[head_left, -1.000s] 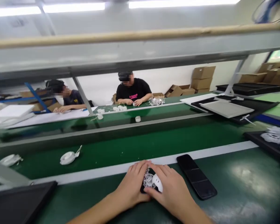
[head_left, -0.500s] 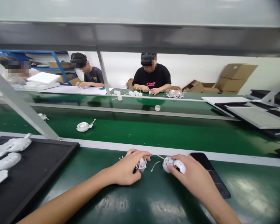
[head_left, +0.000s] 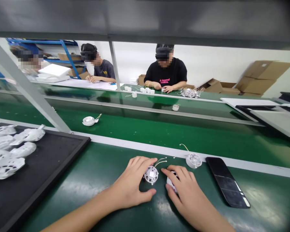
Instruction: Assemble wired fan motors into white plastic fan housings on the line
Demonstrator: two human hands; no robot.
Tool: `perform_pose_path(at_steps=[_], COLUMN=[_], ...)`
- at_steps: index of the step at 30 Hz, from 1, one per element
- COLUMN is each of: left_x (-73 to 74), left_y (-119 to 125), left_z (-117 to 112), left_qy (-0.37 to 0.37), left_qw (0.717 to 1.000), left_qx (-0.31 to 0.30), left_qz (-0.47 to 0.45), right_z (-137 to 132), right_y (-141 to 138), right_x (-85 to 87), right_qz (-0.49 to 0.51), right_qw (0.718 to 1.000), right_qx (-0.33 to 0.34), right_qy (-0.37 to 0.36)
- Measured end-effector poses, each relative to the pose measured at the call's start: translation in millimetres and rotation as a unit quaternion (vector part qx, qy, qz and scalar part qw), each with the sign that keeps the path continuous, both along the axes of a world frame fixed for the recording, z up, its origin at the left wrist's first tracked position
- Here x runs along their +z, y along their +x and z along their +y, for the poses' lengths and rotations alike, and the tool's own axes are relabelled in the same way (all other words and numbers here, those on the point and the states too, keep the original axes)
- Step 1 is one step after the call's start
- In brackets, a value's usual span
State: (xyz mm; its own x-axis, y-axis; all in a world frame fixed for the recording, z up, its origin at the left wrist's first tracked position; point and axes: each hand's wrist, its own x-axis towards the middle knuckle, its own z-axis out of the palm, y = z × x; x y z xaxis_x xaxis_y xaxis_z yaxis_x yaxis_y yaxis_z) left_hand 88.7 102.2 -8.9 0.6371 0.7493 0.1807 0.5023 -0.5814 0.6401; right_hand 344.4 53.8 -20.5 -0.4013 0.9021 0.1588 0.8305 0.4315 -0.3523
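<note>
While the left hand (head_left: pixel 132 183) is wide, the right hand (head_left: pixel 185 185) bends over a white piece (head_left: pixel 170 182)

The left thumb and fingers curve around a round white part (head_left: pixel 151 174) with thin wires (head_left: pixel 162 161) on the green bench (head_left: pixel 106 161). I cannot tell if the right hand grips. The step looks like handling small parts; lifting the round one would need a soft pinch.
</note>
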Motion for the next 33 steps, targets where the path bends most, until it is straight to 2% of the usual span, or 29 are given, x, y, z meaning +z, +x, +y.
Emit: perform_pose_path(at_steps=[4, 8, 13, 18, 26, 28, 30, 33], left_x=[-8.8, -14.8, -9.4, -7.9, -4.1, -4.0, -5.3, -7.3], left_y=[5, 16, 14, 9, 9, 9, 9, 9], left_z=[-1, -8, -9, -1, -2, -2, -2, -2], left_qy=[-0.048, -0.026, -0.027, -0.038, -0.057, -0.052, -0.045, -0.036], left_qw=[0.998, 0.999, 1.000, 0.998, 0.997, 0.997, 0.998, 0.998], left_qx=[0.027, 0.028, -0.015, -0.050, -0.050, -0.049, -0.049, -0.048], left_qz=[0.016, 0.018, -0.003, 0.001, -0.003, -0.005, -0.008, -0.006], right_z=[-2, -6, -7, -6, -5, -5, -6, -8], right_y=[0, -11, -19, -17, -31, -29, -21, 1], right_x=[-3.0, -4.5, -12.1, -11.8, -9.0, -5.0, 0.9, 7.9], right_qz=[0.045, 0.106, 0.146, 0.157, 0.170, 0.161, 0.154, 0.094], right_qw=[0.998, 0.994, 0.989, 0.986, 0.982, 0.983, 0.986, 0.991], right_qx=[-0.023, 0.015, -0.006, -0.029, -0.048, -0.038, -0.028, -0.098], right_qy=[0.028, 0.006, -0.016, -0.047, 0.072, 0.080, 0.058, 0.019])
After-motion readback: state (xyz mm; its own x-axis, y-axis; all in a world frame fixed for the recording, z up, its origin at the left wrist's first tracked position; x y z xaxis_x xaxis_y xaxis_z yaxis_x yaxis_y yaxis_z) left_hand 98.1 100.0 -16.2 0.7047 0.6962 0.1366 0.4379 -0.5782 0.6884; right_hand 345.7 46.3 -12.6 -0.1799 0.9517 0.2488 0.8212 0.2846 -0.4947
